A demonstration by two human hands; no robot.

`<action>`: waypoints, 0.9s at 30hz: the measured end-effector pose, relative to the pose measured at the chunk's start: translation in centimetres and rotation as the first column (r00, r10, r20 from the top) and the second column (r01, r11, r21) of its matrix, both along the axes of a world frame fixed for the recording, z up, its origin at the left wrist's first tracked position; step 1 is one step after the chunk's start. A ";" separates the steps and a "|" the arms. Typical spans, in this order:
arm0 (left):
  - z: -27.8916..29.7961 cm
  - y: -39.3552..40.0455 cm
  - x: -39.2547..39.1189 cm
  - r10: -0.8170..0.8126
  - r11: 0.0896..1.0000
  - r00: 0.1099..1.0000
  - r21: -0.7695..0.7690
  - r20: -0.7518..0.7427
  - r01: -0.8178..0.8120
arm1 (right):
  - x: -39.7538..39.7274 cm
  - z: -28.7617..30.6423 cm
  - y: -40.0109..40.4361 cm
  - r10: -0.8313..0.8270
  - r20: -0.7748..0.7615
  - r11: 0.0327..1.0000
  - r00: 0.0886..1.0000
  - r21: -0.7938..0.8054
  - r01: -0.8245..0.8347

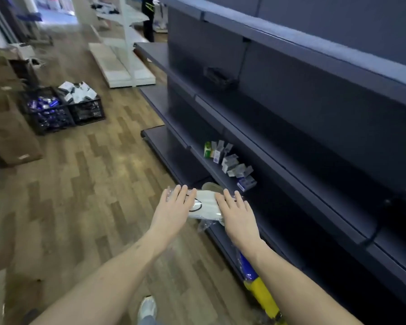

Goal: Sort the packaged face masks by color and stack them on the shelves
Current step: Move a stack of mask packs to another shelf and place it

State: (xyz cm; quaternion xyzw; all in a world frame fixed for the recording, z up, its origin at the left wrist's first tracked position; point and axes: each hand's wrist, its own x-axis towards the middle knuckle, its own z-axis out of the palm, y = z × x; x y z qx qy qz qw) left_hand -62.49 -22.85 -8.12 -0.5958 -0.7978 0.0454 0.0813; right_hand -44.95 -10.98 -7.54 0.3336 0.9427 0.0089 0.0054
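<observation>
Wood-plank flooring runs left, where black crates (63,109) sit well away from the dark shelves (291,127). Left hand (171,207) and right hand (237,212) each lie flat, fingers spread, on the white mask pack (205,205); its long axis spans between them, just beside the shelf edge, both hands equally near.

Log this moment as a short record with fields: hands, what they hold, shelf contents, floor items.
left hand: flat on the left end of the mask pack
right hand: flat on its right end
mask pack: white masks in clear wrap, at the front edge of a dark shelf
same shelf: small boxes farther along
floor: two black crates of packaged goods, cardboard boxes
under right forearm: blue and yellow item, kind unclear
</observation>
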 end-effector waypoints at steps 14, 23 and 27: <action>0.4 -0.4 -25.3 0.311 0.947 0.949 -0.071 -0.058 -0.314 | -30.3 -2.0 2.5 0.236 -0.049 0.971 0.971 -0.024 -0.237; 0.5 10.5 -38.2 0.203 0.979 0.976 -0.011 -0.073 -0.205 | -43.8 -1.9 13.0 0.240 -0.090 0.970 0.967 0.068 -0.234; 0.5 16.1 -44.1 0.202 0.979 0.977 0.007 -0.072 -0.202 | -50.0 -2.5 18.0 0.221 -0.137 0.975 0.966 0.039 -0.217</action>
